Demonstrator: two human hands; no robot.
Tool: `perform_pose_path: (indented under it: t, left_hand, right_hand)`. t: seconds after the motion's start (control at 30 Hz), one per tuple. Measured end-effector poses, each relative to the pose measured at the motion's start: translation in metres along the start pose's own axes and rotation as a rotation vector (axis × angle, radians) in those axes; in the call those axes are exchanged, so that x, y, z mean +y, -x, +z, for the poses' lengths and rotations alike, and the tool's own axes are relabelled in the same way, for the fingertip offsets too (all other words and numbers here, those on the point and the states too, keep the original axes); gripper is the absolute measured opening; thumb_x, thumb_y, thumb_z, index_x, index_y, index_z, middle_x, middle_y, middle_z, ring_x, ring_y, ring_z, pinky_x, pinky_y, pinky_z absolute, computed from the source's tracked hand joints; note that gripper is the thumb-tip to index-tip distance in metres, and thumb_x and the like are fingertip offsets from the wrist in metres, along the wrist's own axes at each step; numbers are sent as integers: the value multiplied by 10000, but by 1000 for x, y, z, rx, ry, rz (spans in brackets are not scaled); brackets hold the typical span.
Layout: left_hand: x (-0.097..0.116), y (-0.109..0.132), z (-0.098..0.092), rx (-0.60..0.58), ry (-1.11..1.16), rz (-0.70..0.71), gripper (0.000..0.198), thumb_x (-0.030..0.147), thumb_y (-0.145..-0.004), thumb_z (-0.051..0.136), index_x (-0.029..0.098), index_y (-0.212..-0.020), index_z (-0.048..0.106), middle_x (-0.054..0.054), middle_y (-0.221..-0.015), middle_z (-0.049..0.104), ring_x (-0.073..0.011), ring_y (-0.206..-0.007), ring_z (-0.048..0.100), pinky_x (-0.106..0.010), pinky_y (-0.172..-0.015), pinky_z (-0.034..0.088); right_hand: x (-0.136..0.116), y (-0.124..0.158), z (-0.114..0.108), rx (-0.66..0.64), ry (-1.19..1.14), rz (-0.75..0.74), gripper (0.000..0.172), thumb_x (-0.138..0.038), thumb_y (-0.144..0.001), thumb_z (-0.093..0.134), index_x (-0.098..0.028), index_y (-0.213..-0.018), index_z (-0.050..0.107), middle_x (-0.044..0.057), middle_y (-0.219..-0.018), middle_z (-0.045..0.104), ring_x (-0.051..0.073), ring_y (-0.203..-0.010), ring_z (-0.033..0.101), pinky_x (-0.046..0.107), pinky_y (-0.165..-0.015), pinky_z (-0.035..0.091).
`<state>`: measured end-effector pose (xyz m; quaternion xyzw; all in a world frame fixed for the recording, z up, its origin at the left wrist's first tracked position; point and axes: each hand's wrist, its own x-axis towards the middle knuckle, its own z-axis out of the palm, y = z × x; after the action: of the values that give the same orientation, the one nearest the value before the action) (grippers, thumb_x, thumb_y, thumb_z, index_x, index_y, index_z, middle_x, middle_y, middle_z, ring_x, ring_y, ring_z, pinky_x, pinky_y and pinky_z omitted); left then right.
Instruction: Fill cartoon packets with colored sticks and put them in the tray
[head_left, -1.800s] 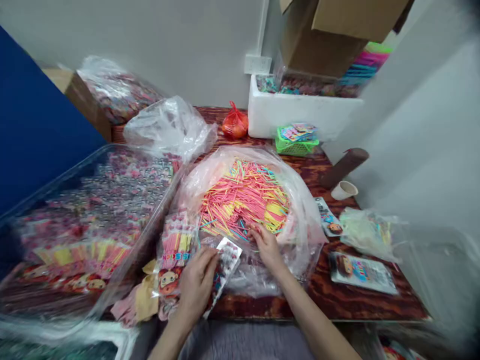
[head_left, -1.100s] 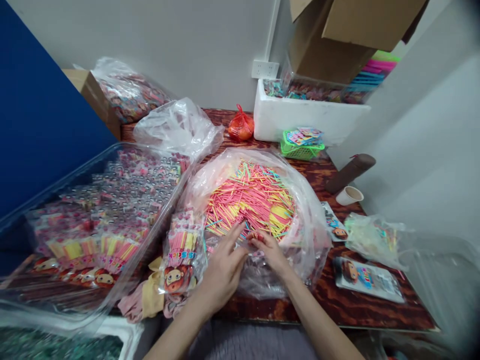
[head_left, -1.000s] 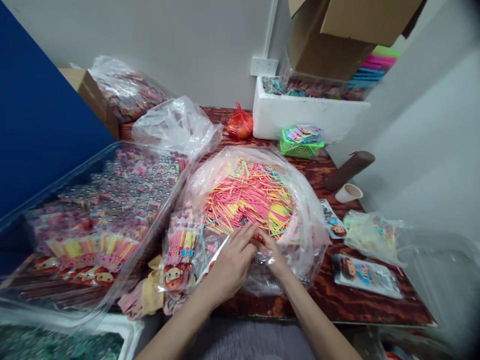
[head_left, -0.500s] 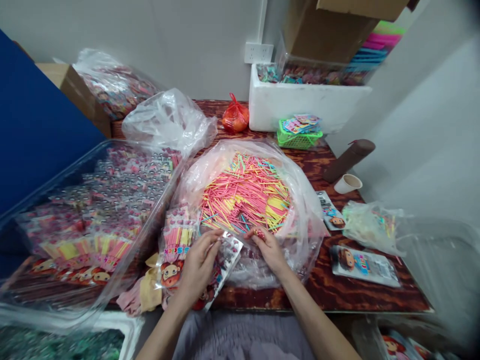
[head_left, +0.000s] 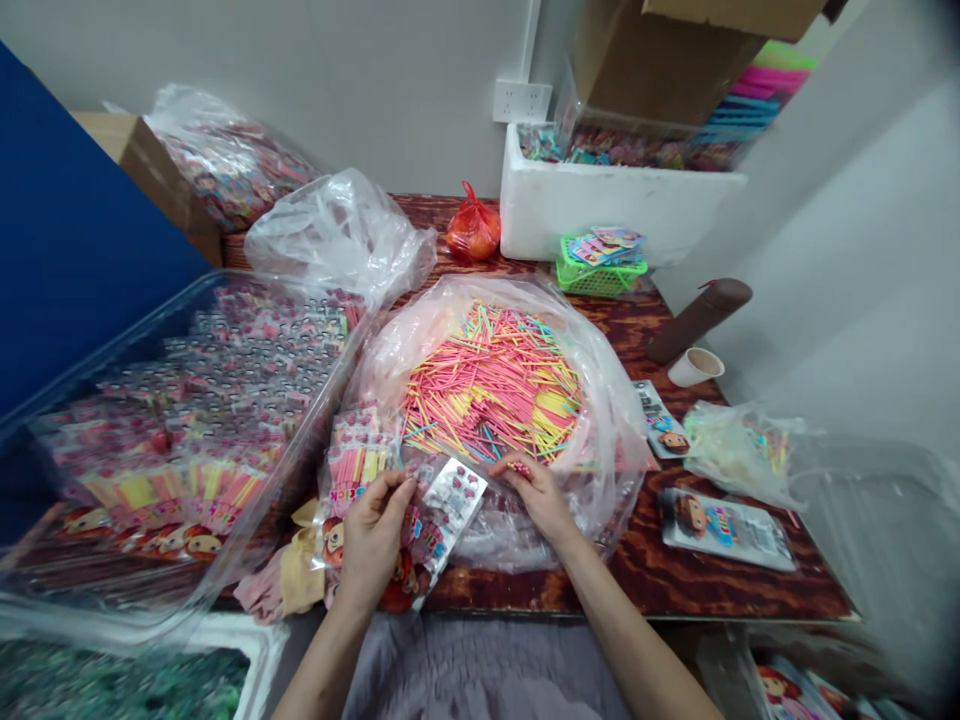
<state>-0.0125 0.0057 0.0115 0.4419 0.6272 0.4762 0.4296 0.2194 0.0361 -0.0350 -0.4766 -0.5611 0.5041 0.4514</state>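
My left hand (head_left: 376, 535) is closed, thumb against fingers, at the left side of a silver and clear printed packet (head_left: 454, 500); it seems to pinch the clear film, though the exact grip is partly hidden. Coloured sticks, their pink ends (head_left: 517, 467) showing, are bunched in my right hand (head_left: 536, 500), whose fingers are closed round them. That hand is just right of the packet's upper edge. Beyond both hands, a large open plastic bag (head_left: 619, 400) holds a heap of pink, yellow and blue sticks (head_left: 487, 375). Filled packets (head_left: 352, 465) lie beside my left hand.
A clear bin (head_left: 281, 485) of filled packets stands left. To the right are a flat packet (head_left: 724, 530), a small plastic bag (head_left: 739, 455), a paper cup (head_left: 696, 367) and a brown flask (head_left: 697, 320). A green basket (head_left: 600, 280) and red bag (head_left: 473, 228) sit behind.
My left hand has shifted left and slightly down from the packet's upper edge, and more of the packet's silver printed face shows. My right hand stays nearly in place with the sticks.
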Motion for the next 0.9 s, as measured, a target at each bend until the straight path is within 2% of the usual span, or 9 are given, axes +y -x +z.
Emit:
perform_pose_path:
  t: [0.27,0.4,0.57,0.73,0.9]
  left_hand:
    - [-3,-3,-8,66,42,-55,346,486,-787,656,180,-946,685,-27,-884,683,-180,-837,604,-255,-754,459]
    - [-7,-4,-9,69,60,-72,332,479,-802,648,184,-951,674,-22,-876,682,-172,-845,604,-253,-771,462]
    - [1,-3,-6,44,89,-109,340,473,-765,682,168,-915,654,-26,-839,665,-165,-776,598,-244,-689,475]
    - [9,-2,-1,48,189,-137,343,434,-675,760,169,-852,631,15,-724,625,-126,-663,575,-209,-623,467]
    - [9,-2,-2,42,129,-119,329,468,-699,729,160,-793,663,0,-696,636,-132,-633,566,-217,-582,458]
  right_hand:
    - [2,0,-1,-1,9,-5,124,-245,-885,576,-215,-864,694,27,-878,705,201,-891,645,310,-848,460]
    - [3,0,0,-1,17,-6,128,-260,-885,581,-209,-857,694,31,-872,704,203,-888,646,313,-843,464]
    - [0,0,0,-3,20,0,135,-257,-885,574,-214,-853,698,28,-874,708,202,-888,645,315,-851,465]
    - [0,0,-1,3,26,-1,137,-249,-882,575,-218,-848,704,29,-868,706,205,-887,646,319,-847,464]
    - [0,0,0,7,24,-1,133,-253,-877,581,-217,-851,707,30,-863,708,205,-877,645,318,-836,468]
